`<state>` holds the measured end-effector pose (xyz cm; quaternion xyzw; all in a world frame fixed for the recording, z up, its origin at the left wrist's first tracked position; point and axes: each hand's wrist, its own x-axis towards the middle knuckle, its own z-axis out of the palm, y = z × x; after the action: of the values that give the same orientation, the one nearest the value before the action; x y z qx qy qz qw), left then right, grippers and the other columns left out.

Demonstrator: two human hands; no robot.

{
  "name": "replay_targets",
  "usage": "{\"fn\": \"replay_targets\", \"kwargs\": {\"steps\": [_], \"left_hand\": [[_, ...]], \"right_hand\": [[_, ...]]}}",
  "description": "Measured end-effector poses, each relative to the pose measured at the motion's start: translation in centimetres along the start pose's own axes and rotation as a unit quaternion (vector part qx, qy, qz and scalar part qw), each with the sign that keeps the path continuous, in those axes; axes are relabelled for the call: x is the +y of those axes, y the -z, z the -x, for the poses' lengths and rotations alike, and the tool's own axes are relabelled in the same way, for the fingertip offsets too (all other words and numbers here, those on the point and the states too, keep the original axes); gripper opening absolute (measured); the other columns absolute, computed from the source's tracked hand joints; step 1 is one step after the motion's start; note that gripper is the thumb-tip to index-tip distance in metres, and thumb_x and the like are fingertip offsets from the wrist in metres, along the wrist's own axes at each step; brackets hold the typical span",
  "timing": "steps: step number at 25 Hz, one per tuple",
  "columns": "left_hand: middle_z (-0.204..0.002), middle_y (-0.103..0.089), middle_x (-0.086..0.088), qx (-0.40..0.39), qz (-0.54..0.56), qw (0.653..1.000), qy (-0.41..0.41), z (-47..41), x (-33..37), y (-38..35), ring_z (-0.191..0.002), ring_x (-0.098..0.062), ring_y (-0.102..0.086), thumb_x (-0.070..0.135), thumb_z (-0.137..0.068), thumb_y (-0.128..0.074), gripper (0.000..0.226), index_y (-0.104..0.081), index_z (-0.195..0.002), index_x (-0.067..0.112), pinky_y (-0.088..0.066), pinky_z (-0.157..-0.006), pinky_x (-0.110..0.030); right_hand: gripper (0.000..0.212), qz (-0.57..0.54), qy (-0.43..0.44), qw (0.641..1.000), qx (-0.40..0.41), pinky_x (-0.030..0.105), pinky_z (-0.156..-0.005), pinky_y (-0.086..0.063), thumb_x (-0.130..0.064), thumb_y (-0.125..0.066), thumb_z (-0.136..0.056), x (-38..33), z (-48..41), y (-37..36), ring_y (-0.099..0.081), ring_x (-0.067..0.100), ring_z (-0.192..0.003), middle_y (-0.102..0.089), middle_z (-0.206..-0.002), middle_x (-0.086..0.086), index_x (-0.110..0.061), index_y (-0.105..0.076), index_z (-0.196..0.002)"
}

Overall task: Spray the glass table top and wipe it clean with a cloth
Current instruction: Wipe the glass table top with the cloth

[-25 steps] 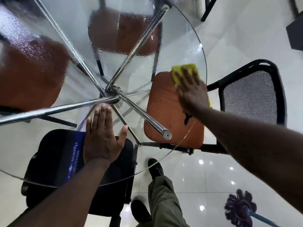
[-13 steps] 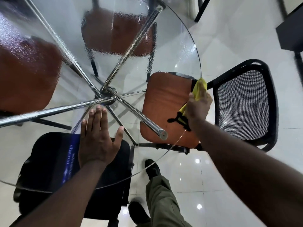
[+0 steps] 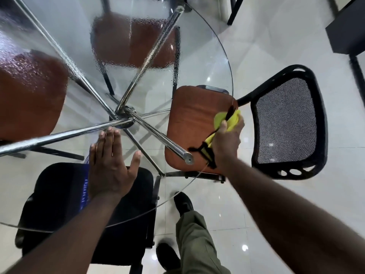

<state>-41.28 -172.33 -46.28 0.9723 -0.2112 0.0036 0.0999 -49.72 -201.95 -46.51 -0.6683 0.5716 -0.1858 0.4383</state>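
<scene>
The round glass desk (image 3: 207,62) is beaded with spray (image 3: 138,64) across its far half; my left hand (image 3: 110,167) presses flat as a brace, my right hand (image 3: 227,143) grips the bunched yellow cloth (image 3: 232,119) at the right rim, which I should flatten for overlapping strokes.

Bright even indoor light, ceiling-lamp glints on glossy floor (image 3: 245,247) — wide-angle bending at edges, slight softness

glossy white tiled floor (image 3: 266,46), orange-seated chairs (image 3: 193,123), black mesh chair (image 3: 286,121).
</scene>
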Motion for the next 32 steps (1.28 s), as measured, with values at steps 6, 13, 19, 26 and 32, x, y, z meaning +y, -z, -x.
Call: {"fn": "replay_targets", "kwargs": {"steps": [6,13,19,26,32], "left_hand": [[-0.17,-0.024,-0.012,0.015,-0.013,1.0,-0.008,0.0,-0.3,-0.4,-0.158,-0.028,-0.018,0.061,-0.098,-0.038,0.083,-0.024,-0.162,0.01,-0.015,-0.128,-0.05],[-0.172,-0.019,-0.01,0.003,-0.013,1.0,-0.002,0.1,-0.1,0.0,-0.16,-0.026,-0.013,0.062,-0.1,-0.034,0.083,-0.018,-0.164,0.011,-0.015,-0.128,-0.051],[-0.171,-0.02,-0.01,0.003,-0.022,1.0,-0.004,0.0,-0.2,-0.6,-0.159,-0.026,-0.015,0.061,-0.099,-0.036,0.083,-0.02,-0.164,0.011,-0.014,-0.129,-0.049],[-0.171,-0.02,-0.011,0.007,-0.014,1.0,-0.001,0.1,-0.1,0.0,-0.16,-0.027,-0.014,0.061,-0.099,-0.035,0.084,-0.02,-0.164,0.01,-0.015,-0.128,-0.051],[-0.171,-0.021,-0.012,0.009,-0.016,1.0,-0.008,-0.1,-0.3,-0.4,-0.159,-0.027,-0.016,0.061,-0.1,-0.036,0.084,-0.021,-0.163,0.009,-0.014,-0.129,-0.05]], "right_hand": [[0.057,0.009,0.013,0.999,-0.043,0.018,-0.095,-0.037,-0.033,-0.054,-0.108,-4.7,-9.6,0.0,-0.06,0.024,-0.131,-0.063,-0.143,0.005,-0.029,-0.037,-0.162],[0.061,-0.066,-0.122,0.99,0.034,0.033,-0.105,-0.043,-0.035,-0.051,-0.111,-0.6,8.7,0.7,-0.06,0.039,-0.133,-0.06,-0.15,0.016,-0.032,-0.026,-0.167],[0.064,0.064,0.004,0.998,-0.023,0.037,-0.107,-0.045,-0.046,-0.047,-0.101,-3.7,-5.6,0.4,-0.062,0.036,-0.131,-0.063,-0.144,0.014,-0.039,-0.03,-0.163],[0.064,0.057,-0.025,0.998,-0.026,0.041,-0.111,-0.042,-0.044,-0.045,-0.108,-1.3,1.6,1.1,-0.058,0.038,-0.136,-0.059,-0.151,0.016,-0.035,-0.021,-0.167],[0.064,0.089,0.027,0.995,-0.03,0.043,-0.109,-0.045,-0.049,-0.044,-0.105,-3.1,-5.2,0.3,-0.062,0.04,-0.131,-0.062,-0.144,0.018,-0.038,-0.024,-0.164]]}}
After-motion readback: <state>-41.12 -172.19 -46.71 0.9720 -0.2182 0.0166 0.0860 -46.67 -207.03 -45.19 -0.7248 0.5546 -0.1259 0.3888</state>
